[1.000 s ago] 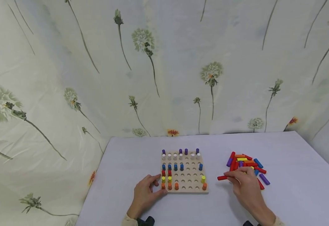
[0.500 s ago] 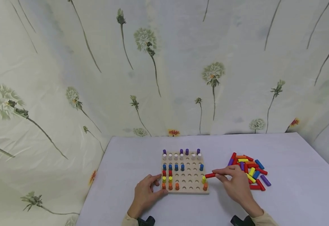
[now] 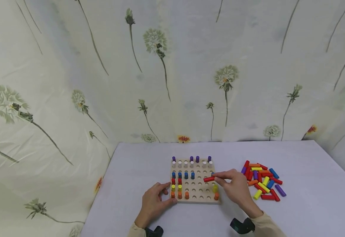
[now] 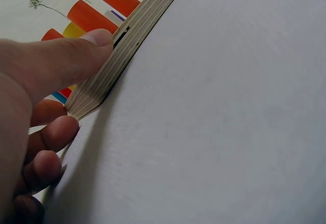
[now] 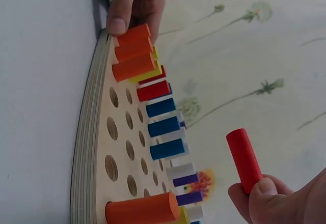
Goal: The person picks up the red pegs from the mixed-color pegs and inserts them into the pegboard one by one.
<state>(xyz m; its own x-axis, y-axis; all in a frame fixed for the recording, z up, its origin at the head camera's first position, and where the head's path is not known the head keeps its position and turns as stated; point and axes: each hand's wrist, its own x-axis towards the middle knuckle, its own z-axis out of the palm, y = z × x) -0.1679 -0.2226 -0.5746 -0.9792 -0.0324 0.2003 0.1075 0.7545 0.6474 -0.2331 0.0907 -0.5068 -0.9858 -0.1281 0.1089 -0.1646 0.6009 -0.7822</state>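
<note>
A square wooden peg board (image 3: pixel 202 198) (image 5: pixel 89 152) lies on the table, with purple, white, blue, red, yellow and orange pegs standing in it and many holes bare. My left hand (image 3: pixel 153 203) rests at its near left corner, thumb (image 4: pixel 61 58) pressed on the board's edge (image 4: pixel 127 46). My right hand (image 3: pixel 233 187) hovers over the board's right side and pinches a red peg (image 3: pixel 209 179) (image 5: pixel 244 159) by one end, held roughly level above the holes.
A loose heap of coloured pegs (image 3: pixel 262 181) lies on the table right of the board. The table (image 3: pixel 308 197) is covered in pale cloth; a floral curtain (image 3: pixel 160 65) hangs behind and to the left.
My right hand lifted a red peg from the heap and carried it leftward, from the table beside the pile to above the board. The left hand stayed in place.
</note>
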